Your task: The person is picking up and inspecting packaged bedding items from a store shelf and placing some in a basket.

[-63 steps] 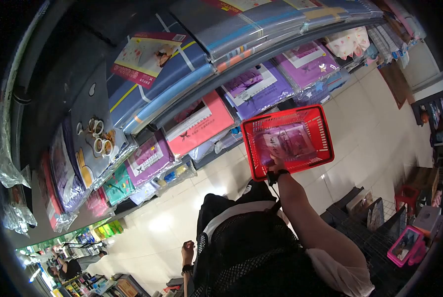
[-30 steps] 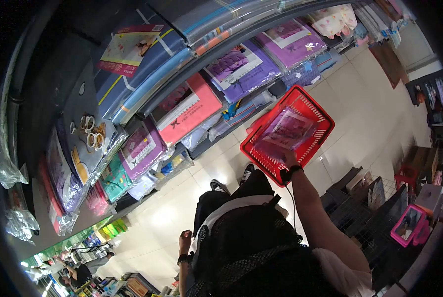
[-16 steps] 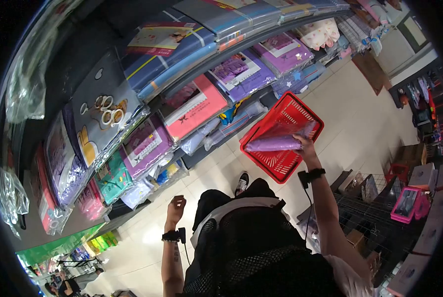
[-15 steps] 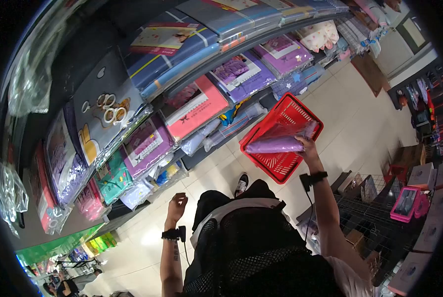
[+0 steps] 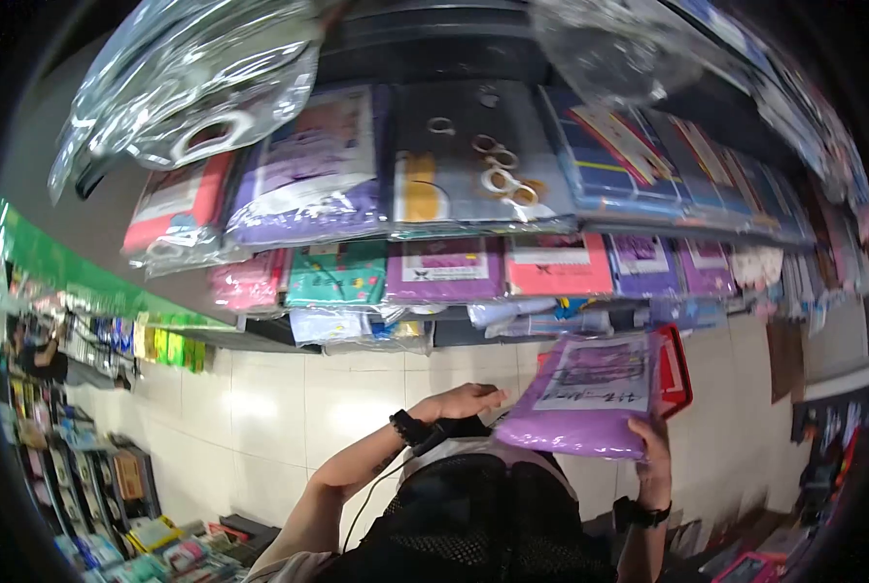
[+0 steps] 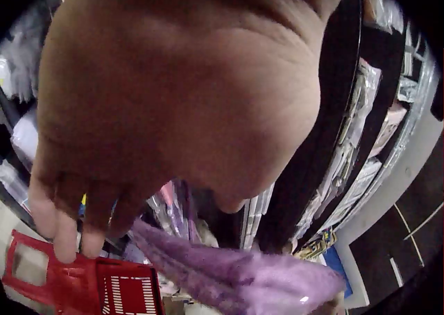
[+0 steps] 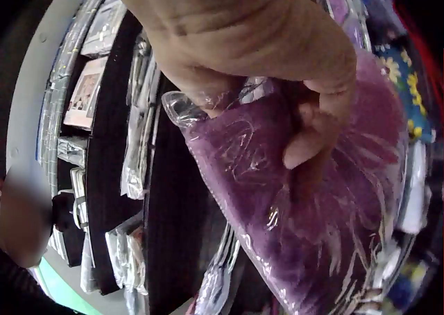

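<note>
My right hand [image 5: 651, 445] grips the lower right corner of a purple plastic-wrapped package [image 5: 578, 423], its label side facing up in the head view. Up close, the right hand [image 7: 277, 58] has its thumb and fingers pinching the clear wrap of the purple package [image 7: 257, 169]. My left hand [image 5: 466, 399] is just left of the package, apart from it, fingers loosely extended and holding nothing. In the left wrist view the left hand [image 6: 173, 114] hangs with relaxed fingers, above the purple package [image 6: 257, 280]. Behind the package is a red basket [image 5: 677, 369], partly hidden.
Shelves ahead hold wrapped packages, among them a coral one [image 5: 559, 277], a green one [image 5: 337, 275] and a grey one [image 5: 454, 185]. Clear plastic bags [image 5: 201, 87] hang at the upper left. Tiled floor [image 5: 269, 398] lies below the shelves. A person [image 5: 44, 360] is at the far left.
The right hand has lifted the purple package out of the red basket and brought it nearer the body. The left hand has moved right towards it, and the head view has turned left.
</note>
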`<state>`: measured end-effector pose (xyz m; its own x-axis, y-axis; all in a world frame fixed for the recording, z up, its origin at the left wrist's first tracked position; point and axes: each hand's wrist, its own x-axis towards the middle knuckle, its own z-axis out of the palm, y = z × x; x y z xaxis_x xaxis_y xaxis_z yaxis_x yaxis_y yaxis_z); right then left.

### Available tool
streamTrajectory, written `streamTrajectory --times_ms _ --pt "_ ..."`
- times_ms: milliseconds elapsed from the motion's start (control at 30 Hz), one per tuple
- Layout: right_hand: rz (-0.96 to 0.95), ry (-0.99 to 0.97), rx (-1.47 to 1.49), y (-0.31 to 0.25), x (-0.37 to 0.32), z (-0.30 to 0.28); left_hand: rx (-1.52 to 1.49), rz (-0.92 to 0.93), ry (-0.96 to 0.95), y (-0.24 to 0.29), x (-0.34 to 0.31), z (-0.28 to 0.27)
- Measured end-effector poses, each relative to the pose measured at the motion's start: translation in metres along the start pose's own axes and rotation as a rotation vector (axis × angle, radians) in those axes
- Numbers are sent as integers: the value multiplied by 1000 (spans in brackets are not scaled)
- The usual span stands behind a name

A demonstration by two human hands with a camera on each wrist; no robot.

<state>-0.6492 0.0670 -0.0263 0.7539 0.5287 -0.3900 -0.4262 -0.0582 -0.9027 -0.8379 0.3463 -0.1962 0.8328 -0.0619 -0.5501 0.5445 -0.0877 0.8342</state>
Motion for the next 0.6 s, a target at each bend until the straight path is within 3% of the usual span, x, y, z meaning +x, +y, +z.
streamTrajectory --times_ms 33,67,133,200,267,333,433,567,600 --pt "44 -88 -25 27 18 -16 -103 -41 16 4 -15 -3" --pt "104 -144 33 24 20 9 -207 -81 26 10 -35 -6" --pt "151 -242 -151 27 21 45 -336 -14 119 -6 -61 -12" --pt "120 -377 -208 25 18 99 -813 -20 145 2 -107 -15" --pt "95 -522 -274 33 24 142 -808 -64 259 -64 -119 -10" --pt "463 -652 -213 69 45 167 -897 -82 400 -86 -154 1" --pt "442 -994 -331 92 58 221 -997 -13 482 -125 -206 25" --pt "460 -1227 -597 99 42 297 -1161 160 735 -152 -258 65" --pt "249 -1403 -583 102 33 313 -1178 222 797 -155 -268 75"
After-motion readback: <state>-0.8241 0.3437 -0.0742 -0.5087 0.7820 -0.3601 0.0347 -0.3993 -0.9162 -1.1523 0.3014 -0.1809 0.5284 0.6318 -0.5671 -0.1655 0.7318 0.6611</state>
